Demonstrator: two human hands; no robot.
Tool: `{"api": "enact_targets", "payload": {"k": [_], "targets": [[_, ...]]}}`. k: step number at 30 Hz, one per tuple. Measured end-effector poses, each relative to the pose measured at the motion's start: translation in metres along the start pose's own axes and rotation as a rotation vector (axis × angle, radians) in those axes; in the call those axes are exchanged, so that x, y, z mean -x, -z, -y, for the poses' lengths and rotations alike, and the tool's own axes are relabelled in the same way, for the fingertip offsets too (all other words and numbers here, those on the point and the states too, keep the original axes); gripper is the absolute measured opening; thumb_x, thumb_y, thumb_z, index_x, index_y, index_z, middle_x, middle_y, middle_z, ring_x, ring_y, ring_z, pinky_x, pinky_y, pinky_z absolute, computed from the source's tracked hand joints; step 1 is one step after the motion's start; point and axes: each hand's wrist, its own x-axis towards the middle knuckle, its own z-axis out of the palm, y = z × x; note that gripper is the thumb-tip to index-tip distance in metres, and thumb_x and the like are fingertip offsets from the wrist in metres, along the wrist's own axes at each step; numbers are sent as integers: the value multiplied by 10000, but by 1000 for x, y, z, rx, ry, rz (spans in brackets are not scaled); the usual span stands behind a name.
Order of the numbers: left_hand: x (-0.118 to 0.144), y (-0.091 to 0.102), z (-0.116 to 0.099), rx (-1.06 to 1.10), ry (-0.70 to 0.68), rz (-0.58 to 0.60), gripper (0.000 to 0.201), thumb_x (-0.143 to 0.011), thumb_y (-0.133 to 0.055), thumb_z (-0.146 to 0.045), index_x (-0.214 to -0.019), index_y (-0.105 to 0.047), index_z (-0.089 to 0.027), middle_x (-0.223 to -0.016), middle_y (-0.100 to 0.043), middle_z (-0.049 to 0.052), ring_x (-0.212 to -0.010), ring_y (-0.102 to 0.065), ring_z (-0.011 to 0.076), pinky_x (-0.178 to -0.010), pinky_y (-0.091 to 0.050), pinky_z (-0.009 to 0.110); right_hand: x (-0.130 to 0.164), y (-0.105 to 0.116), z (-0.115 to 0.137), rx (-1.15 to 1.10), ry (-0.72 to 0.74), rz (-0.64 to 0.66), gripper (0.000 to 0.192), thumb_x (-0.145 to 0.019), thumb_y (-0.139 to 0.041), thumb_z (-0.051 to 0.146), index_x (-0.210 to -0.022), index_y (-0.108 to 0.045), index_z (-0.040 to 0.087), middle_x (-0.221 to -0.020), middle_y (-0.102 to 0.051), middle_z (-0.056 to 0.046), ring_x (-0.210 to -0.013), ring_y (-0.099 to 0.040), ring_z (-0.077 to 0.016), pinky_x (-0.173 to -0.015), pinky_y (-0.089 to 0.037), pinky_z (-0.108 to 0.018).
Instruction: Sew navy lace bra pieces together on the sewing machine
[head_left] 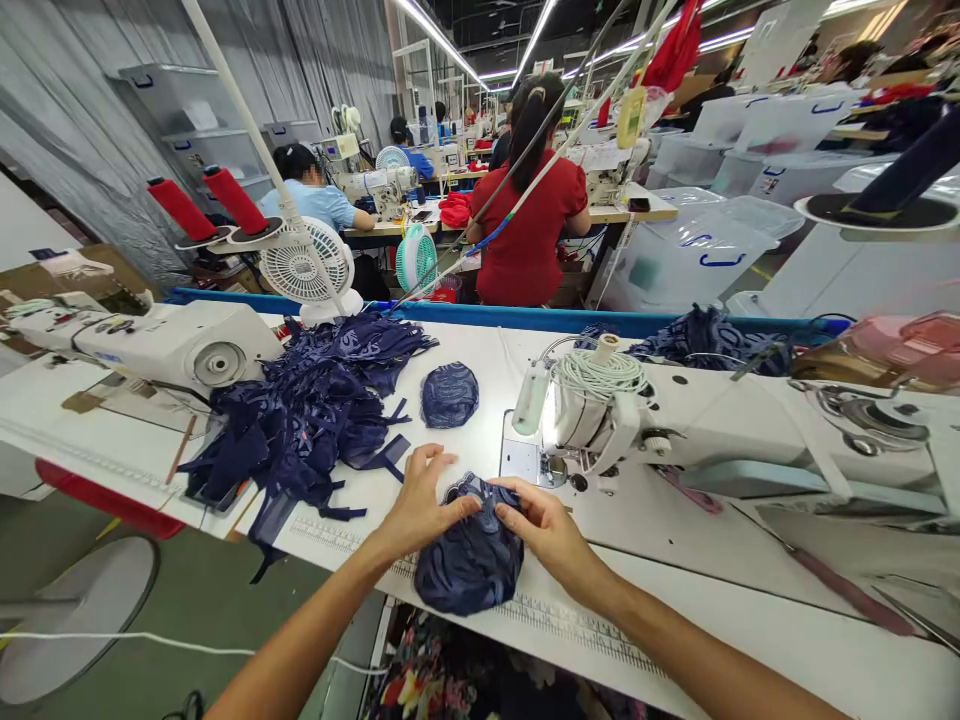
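A navy, cup-shaped fabric piece [472, 565] with a lighter pattern lies at the table's front edge, partly over the printed ruler strip. My right hand [544, 520] pinches its upper right edge between thumb and fingers. On its upper left, the thumb of my left hand [424, 505] rests against the cloth while the other fingers stand apart from it. Farther back lies a second navy cup piece [448, 395], flat on the white table. The metal plate of the sewing machine [600, 420] is just beyond my right hand.
A large heap of navy cut pieces with straps [322, 390] spreads on the left, beside another sewing machine [172, 340]. More navy fabric [705, 335] sits behind the right machine. Scissors [847, 580] lie at the right. A white fan [307, 262] stands at the back.
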Motion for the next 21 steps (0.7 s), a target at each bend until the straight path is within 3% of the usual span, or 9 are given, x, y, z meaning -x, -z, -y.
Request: {"api": "enact_targets", "payload": {"k": [3,5,8,11,16,21], "targets": [[-16,-7,-4,125,48,203,205,-868,-562,-378,-848,-604,-179,-998,-591,67,-963,-575,207,-837,-466,304,12,7,1,77,-27,-42,238,-850,-632,421,-910,-627,192,-856,-641,-7,-775,-608,-154,-703,-487,-260],[-21,-15,-10,99,63,225,208,-913,-453,-328,-799,-550,-184,-790,-572,12,-756,-554,159,-687,-434,251,19,15,-2,87,-139,-83,256,-822,-643,439,-817,-574,192,-680,-570,36,-547,-548,-113,-516,-451,-234],[-31,-23,-20,2,44,217,162,-894,-469,-299,-775,-517,-200,-716,-533,-19,-702,-500,151,-658,-359,249,25,25,-9,86,-265,-140,291,-773,-668,446,-795,-508,204,-552,-460,80,-434,-503,-108,-377,-355,-204],[-43,-28,-27,-47,17,254,183,-840,-556,-332,-723,-498,-203,-660,-498,-33,-650,-457,149,-629,-308,257,25,33,-12,110,-253,-206,323,-746,-673,462,-817,-488,208,-565,-451,72,-515,-576,-145,-368,-333,-190],[-45,-31,-29,45,1,341,244,-809,-581,-373,-681,-483,-189,-656,-490,-34,-659,-461,146,-619,-326,244,29,37,-5,157,-144,-235,312,-775,-650,460,-735,-500,189,-616,-419,53,-580,-480,-103,-478,-339,-194],[-36,-32,-24,276,45,217,257,-883,-493,-416,-758,-466,-193,-709,-457,-28,-701,-448,146,-664,-375,241,39,31,2,123,-23,-98,338,-805,-664,465,-731,-490,185,-712,-410,38,-670,-396,-99,-601,-350,-206]]}}
